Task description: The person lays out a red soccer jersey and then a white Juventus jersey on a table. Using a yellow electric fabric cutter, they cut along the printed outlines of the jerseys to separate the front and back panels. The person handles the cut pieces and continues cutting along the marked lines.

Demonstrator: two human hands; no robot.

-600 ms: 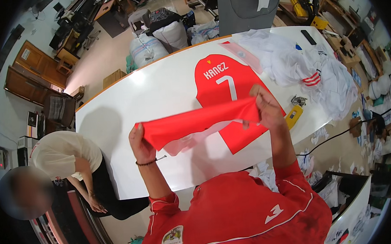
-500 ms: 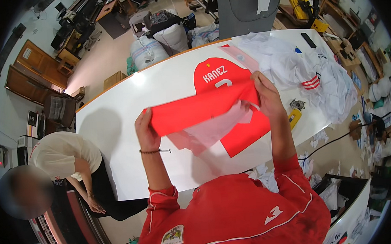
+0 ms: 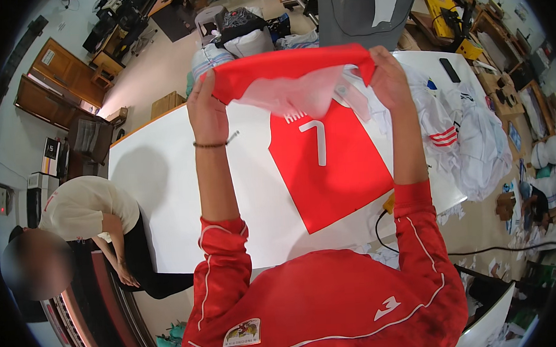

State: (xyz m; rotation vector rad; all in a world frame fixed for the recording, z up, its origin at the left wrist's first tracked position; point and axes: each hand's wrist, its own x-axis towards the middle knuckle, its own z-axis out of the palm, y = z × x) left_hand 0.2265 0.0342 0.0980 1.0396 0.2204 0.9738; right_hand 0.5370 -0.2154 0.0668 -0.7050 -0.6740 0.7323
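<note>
My left hand [image 3: 206, 102] and my right hand [image 3: 389, 83] are raised over the far side of the table, each pinching an end of a red fabric piece [image 3: 291, 58]. It is stretched between them, with a pale translucent part hanging beneath. Below it, a red shirt panel [image 3: 332, 196] with a large white number lies flat, its upper end partly hidden by the held piece. A yellow tool [image 3: 389, 201] sits by the panel's lower right corner, mostly hidden behind my right forearm.
The white table [image 3: 175, 242] holds crumpled white garments [image 3: 471, 138] and a black phone [image 3: 449, 70] at right. A person [image 3: 91, 205] in a cream shirt bends at the left. Sacks [image 3: 246, 43] and a grey panel [image 3: 351, 19] stand beyond; a cable [image 3: 496, 250] runs at lower right.
Both my hands have moved up and away from me with the held red fabric, uncovering more of the flat panel's lower part. The room has shifted slightly in view.
</note>
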